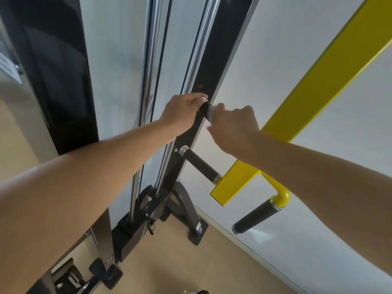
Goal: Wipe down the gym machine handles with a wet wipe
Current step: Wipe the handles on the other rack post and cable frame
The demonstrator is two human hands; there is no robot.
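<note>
**A:** You're on the wiping step. Your left hand (183,113) is curled over a short black handle (204,109) on the dark upright post (220,66), steadying it. Your right hand (232,127) is closed around the wet wipe (210,114), pressing it on that handle just beside your left thumb.

**B:** So what does the next move need?

**A:** Probably a twist of the wipe around the grip, and shifting your left hand so the part it covers gets cleaned too.

**B:** And afterwards?

**A:** Two more look untouched: the lower handle (200,165) between the post and the yellow bar (318,79), and the angled handle (255,218) below your right forearm.
</note>
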